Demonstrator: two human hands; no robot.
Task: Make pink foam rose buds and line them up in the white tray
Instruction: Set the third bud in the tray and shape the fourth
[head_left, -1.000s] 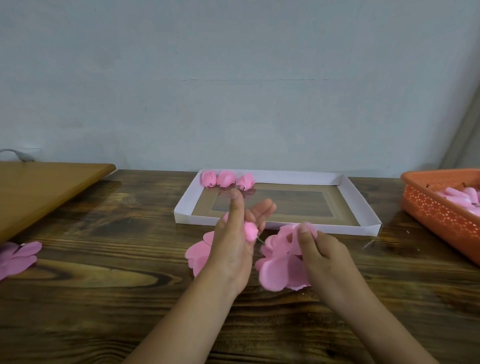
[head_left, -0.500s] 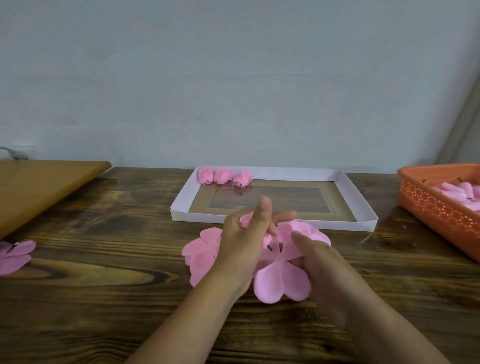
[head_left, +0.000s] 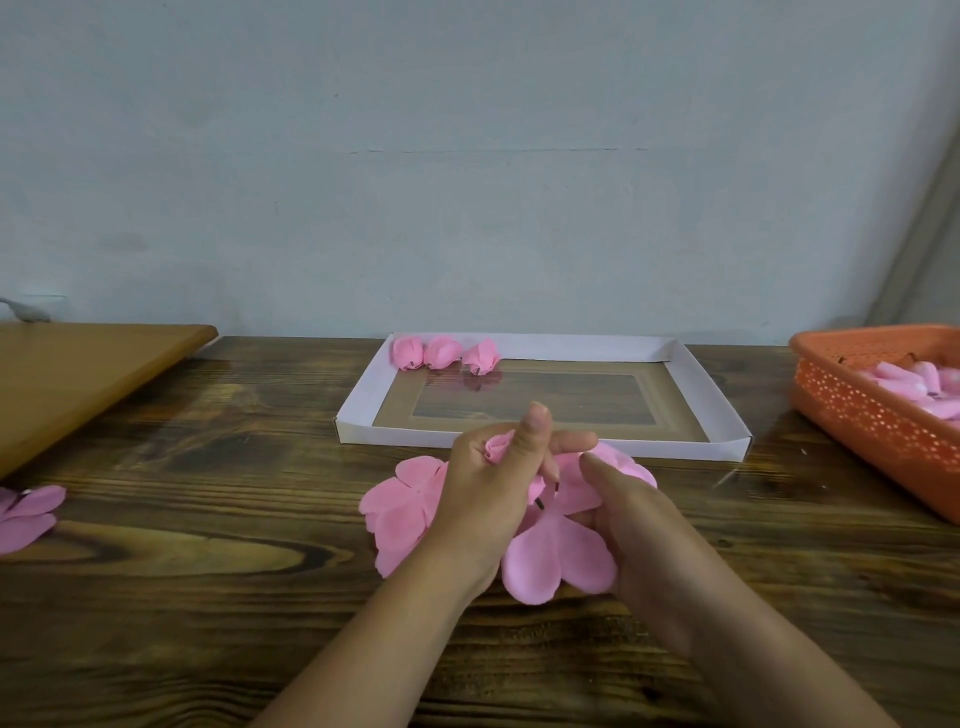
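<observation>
Fingers of the left hand (head_left: 483, 499) pinch a rolled bud core (head_left: 497, 447) upright so petals can wrap it; the right hand (head_left: 631, 519) cups a flat petal piece (head_left: 558, 564) beneath, short of the white tray (head_left: 540, 448) where three finished buds (head_left: 445, 353) line the far-left corner.

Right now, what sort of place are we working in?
Probably a small craft workbench at home or in a workshop: a dark wooden table against a plain wall, a white tray holding finished rose buds, and an orange basket of pink foam pieces.
</observation>
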